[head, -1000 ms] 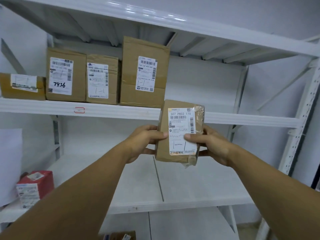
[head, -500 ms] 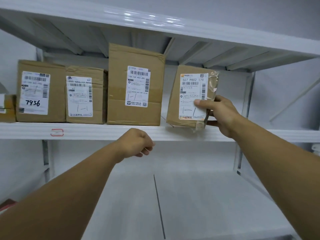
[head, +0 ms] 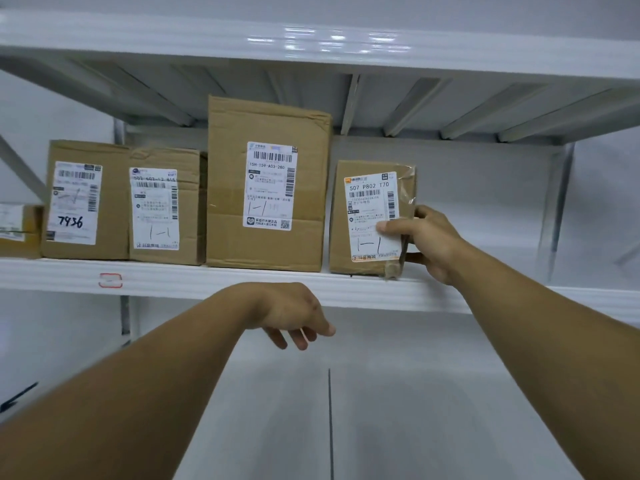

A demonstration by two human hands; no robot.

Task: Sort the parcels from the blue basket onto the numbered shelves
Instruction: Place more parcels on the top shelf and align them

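Single head-worn wide-angle view, facing forward and slightly upward, close to the shelf (head: pixel 207 275)

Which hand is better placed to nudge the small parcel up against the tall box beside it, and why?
Probably the right hand: it grips the small parcel by its right edge, so it can push leftward. The left hand hangs open below the shelf, holding nothing.

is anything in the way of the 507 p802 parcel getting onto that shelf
Nothing visible. The parcel already stands on the shelf just right of the tall box, with the right hand gripping its right edge.
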